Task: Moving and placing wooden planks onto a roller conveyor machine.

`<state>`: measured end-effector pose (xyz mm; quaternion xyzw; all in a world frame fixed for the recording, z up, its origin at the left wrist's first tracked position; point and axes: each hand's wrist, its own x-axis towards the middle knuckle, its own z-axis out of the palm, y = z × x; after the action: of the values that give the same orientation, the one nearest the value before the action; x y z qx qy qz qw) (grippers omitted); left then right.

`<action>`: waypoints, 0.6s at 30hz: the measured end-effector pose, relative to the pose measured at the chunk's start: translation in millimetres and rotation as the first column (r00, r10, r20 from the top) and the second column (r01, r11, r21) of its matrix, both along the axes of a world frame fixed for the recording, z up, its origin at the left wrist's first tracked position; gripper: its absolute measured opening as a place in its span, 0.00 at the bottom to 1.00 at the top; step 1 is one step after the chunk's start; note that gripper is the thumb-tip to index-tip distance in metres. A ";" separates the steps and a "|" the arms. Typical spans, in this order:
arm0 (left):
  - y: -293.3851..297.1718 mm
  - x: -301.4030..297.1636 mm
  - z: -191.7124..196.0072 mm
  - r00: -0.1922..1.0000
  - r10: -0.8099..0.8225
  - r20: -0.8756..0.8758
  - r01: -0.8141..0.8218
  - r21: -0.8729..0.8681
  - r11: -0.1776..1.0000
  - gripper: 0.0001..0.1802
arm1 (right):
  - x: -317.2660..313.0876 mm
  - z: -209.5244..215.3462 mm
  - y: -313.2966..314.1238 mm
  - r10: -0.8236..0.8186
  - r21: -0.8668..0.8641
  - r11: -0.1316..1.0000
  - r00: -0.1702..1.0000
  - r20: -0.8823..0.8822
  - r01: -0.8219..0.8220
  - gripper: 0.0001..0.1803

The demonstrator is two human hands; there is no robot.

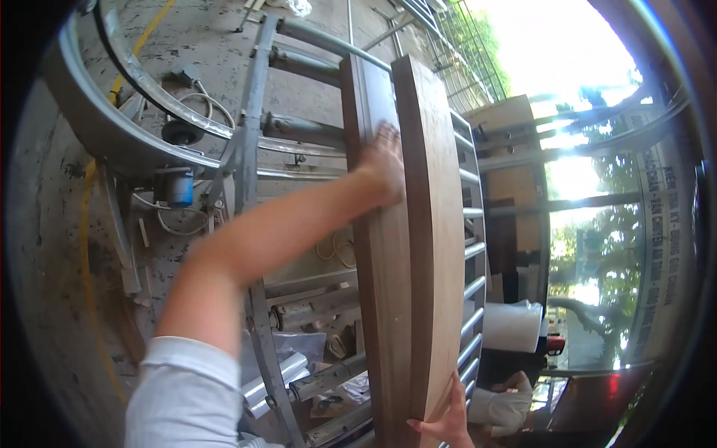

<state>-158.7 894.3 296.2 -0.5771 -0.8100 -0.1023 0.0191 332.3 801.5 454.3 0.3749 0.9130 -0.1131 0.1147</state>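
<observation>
Two wooden beams, one grooved (pixel 388 257), one plain (pixel 441 209), lie on rollers (pixel 306 128); blurred left hand (pixel 384 168) seemingly flat on the grooved one, right hand (pixel 445 420) spread wide across the plain; even pressure serves best.

- A curved metal rail (pixel 86 106) sweeps across the upper left; a blue motor (pixel 180 188) hangs just below it.
- A yellow line (pixel 152 31) runs along the grey floor (pixel 205 45) (scuffed and blotchy).
- A thick white roll (pixel 513 327) lies at the right.
- Another person (pixel 499 409) in a pale shirt shows near the lower right.
- Green foliage (pixel 594 250) stands in glaring daylight, beside a lettered banner (pixel 657 216).
</observation>
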 end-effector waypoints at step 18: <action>-195.5 140.4 -36.4 0.796 -0.605 -0.019 0.549 0.443 0.709 0.34 | -10.3 -44.7 13.4 -0.055 -0.037 0.998 0.998 0.012 0.056 0.83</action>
<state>-18.3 698.8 259.9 -0.7748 -0.5454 -0.3140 0.0599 322.0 814.9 409.6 0.3986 0.8992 -0.1315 0.1234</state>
